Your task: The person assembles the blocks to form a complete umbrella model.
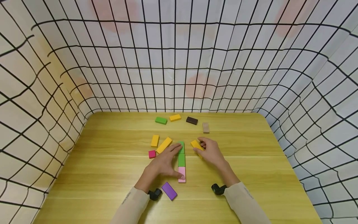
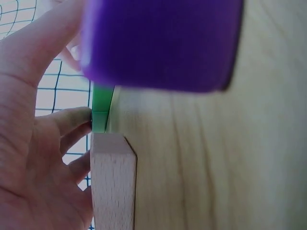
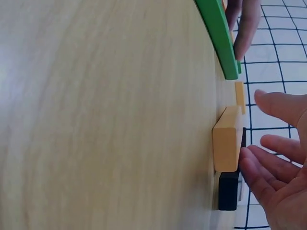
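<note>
1. Right grip (image 1: pixel 211 151): thumb and fingers parted, no firm hold evident; yellow block (image 1: pixel 195 144) just beneath its fingertips.
2. Left grip (image 1: pixel 164 161): spread wide, thumb on pink block (image 1: pixel 182 170), fingertips at far green block (image 1: pixel 182 150); near green block (image 1: pixel 181 160) between.
3. Handling: yellow block probably light, stiff, smooth, sturdy; best pinched across its long sides.
4. Markings: small print on left sleeve (image 1: pixel 131 205) and right sleeve (image 1: pixel 246 203), illegible; none readable on blocks.

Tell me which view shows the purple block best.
The head view: the purple block shows whole there, lying on the table. The left wrist view gives only a large, blurred part, cut off by the top edge. The right wrist view does not show it.
</note>
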Action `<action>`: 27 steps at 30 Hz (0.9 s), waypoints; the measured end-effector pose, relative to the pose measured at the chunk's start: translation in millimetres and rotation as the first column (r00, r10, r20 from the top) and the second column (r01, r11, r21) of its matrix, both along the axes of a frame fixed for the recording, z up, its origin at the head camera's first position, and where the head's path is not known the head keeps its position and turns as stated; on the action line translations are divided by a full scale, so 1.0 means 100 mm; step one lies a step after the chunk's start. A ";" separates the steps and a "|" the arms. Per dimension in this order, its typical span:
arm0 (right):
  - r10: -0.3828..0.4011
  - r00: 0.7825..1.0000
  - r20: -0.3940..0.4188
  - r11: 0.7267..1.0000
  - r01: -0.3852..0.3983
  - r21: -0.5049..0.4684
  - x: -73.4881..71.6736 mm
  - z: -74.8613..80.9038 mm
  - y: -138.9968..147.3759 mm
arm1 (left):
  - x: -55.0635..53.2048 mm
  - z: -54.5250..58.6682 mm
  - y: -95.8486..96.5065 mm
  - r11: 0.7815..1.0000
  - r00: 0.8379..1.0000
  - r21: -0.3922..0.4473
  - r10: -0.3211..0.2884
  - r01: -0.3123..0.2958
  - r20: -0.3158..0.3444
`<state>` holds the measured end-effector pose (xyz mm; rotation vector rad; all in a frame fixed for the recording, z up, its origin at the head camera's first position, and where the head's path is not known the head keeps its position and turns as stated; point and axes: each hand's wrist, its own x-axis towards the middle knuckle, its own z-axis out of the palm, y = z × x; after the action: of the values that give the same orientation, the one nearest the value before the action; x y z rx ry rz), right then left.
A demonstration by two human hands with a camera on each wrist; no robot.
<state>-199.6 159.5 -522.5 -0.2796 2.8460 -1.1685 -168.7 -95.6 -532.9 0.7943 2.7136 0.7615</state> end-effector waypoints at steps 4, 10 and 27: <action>0.009 1.000 -0.007 0.998 -0.009 0.064 0.00 -0.04 -0.02 | 0.00 -0.01 0.00 1.000 1.000 -0.013 0.000 0.000 -0.002; 0.028 0.998 -0.049 0.995 -0.023 0.092 0.04 -0.10 -0.10 | 0.00 0.00 0.00 1.000 1.000 -0.006 -0.001 0.001 -0.007; -0.032 0.998 -0.058 0.996 0.036 0.082 0.04 -0.18 -0.17 | 0.02 0.00 0.00 1.000 1.000 -0.003 0.007 -0.007 0.014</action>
<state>-195.6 142.5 -540.2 -0.2654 2.9507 -1.0607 -166.8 -95.3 -532.4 0.7771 2.7056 0.7620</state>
